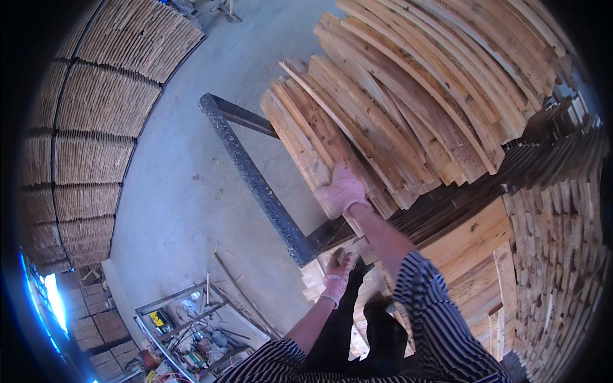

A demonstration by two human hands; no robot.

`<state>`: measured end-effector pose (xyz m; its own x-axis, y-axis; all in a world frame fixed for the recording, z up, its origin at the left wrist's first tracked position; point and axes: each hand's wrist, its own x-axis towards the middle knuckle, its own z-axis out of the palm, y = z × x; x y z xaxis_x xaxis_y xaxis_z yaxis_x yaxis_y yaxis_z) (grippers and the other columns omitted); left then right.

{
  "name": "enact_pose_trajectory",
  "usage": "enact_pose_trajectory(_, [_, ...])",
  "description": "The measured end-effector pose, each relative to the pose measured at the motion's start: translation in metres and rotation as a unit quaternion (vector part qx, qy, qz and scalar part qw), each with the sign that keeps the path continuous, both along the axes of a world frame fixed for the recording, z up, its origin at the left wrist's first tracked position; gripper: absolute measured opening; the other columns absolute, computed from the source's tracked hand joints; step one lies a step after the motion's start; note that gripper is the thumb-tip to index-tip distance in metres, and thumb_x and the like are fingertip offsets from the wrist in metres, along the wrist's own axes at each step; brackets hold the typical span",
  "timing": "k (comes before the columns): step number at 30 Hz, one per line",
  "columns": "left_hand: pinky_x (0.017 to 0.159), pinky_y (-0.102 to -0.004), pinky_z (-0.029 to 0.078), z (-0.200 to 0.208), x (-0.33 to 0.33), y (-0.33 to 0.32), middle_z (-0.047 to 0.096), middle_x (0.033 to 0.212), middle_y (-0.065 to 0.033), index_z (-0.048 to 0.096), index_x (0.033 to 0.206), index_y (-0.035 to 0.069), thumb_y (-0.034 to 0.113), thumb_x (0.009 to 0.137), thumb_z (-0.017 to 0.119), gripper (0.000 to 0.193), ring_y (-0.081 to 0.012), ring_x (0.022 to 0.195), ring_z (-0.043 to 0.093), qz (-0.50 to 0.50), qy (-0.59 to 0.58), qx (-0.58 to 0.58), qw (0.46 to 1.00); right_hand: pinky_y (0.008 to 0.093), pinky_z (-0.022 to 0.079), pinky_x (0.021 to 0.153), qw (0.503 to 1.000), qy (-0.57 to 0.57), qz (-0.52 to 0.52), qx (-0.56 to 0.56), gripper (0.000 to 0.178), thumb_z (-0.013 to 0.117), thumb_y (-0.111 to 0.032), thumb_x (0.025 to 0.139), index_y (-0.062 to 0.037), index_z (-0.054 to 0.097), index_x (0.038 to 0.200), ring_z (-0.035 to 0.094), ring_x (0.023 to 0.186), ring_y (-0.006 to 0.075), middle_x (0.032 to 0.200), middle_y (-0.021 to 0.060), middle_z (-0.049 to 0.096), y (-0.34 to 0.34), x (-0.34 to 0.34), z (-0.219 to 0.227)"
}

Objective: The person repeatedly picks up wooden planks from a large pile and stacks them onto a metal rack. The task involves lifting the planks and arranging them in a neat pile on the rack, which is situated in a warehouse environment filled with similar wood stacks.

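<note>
In the head view, the right hand (343, 189), gloved in pale cloth, is pressed against the near ends of a leaning bundle of wooden boards (332, 143), its fingers curled over the end of one plank, so it reads as closed on that plank's end. The boards run with their long axis from the hand up toward one o'clock, fanning out to the top right of the picture, so the load lies straight ahead of and above that hand. The left hand (336, 276), also gloved, sits lower, toward six o'clock from the right one, resting on short pale timber pieces (313, 277) at the foot of the stack; whether it grips or merely touches them I cannot tell. The two hands are apart, one above the other, and the right one is clearly the nearer to the leaning boards. A dark steel frame bar (252, 175) slants from eleven o'clock down to five o'clock just left of the bundle, its lower end near the left hand. Stacked lumber (555, 255) fills the three o'clock side, and more stacks (96, 127) curve along nine o'clock across the concrete floor (179, 210).
</note>
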<state>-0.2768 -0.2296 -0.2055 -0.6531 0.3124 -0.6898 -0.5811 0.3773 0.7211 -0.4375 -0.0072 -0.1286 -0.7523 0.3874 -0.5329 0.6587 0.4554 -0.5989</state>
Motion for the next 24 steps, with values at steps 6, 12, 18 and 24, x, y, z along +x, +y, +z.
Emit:
enact_pose_trajectory(6, [0.116, -0.0535, 0.039, 0.059, -0.016, 0.052, 0.041, 0.158, -0.0187, 0.025, 0.162, 0.009, 0.084, 0.081, 0.059, 0.116, -0.0358, 0.146, 0.040, 0.038, -0.311, 0.329, 0.891, 0.0369, 0.050, 0.102, 0.952, 0.047, 0.071, -0.294, 0.107, 0.081, -0.063, 0.073, 0.0087, 0.047, 0.145, 0.064, 0.120, 0.0295, 0.134, 0.0211, 0.064, 0.124, 0.110, 0.022])
enact_pose_trajectory(12, [0.118, -0.0552, 0.037, 0.118, -0.028, 0.131, 0.038, 0.159, -0.0159, 0.028, 0.160, 0.009, 0.084, 0.082, 0.057, 0.112, -0.0366, 0.143, 0.041, 0.114, -0.219, 0.326, 0.913, 0.0382, 0.048, 0.106, 0.814, 0.035, -0.105, -0.570, 0.115, 0.089, -0.062, 0.069, 0.0071, 0.043, 0.149, 0.060, 0.123, 0.0240, 0.134, 0.0185, 0.063, 0.053, 0.373, 0.091])
enact_pose_trajectory(18, [0.114, -0.0517, 0.043, 0.106, 0.130, 0.114, 0.047, 0.150, -0.0158, 0.034, 0.156, 0.008, 0.068, 0.090, 0.065, 0.094, -0.0361, 0.135, 0.050, -0.030, -0.320, 0.264, 0.910, 0.0428, 0.045, 0.112, 0.930, -0.045, -0.228, -0.286, 0.130, 0.089, -0.059, 0.066, 0.0017, 0.022, 0.159, 0.055, 0.132, 0.0373, 0.143, 0.0270, 0.052, -0.025, 0.484, 0.107])
enact_pose_trajectory(24, [0.104, -0.0448, 0.052, 0.091, 0.206, 0.147, 0.053, 0.142, -0.0135, 0.037, 0.153, 0.005, 0.062, 0.094, 0.065, 0.087, -0.0279, 0.125, 0.058, -0.265, -0.274, 0.173, 0.908, 0.0470, 0.043, 0.115, 0.856, 0.002, -0.500, -0.130, 0.124, 0.084, -0.055, 0.070, -0.0067, 0.019, 0.162, 0.047, 0.138, 0.0450, 0.149, 0.0309, 0.043, -0.058, 0.511, 0.095])
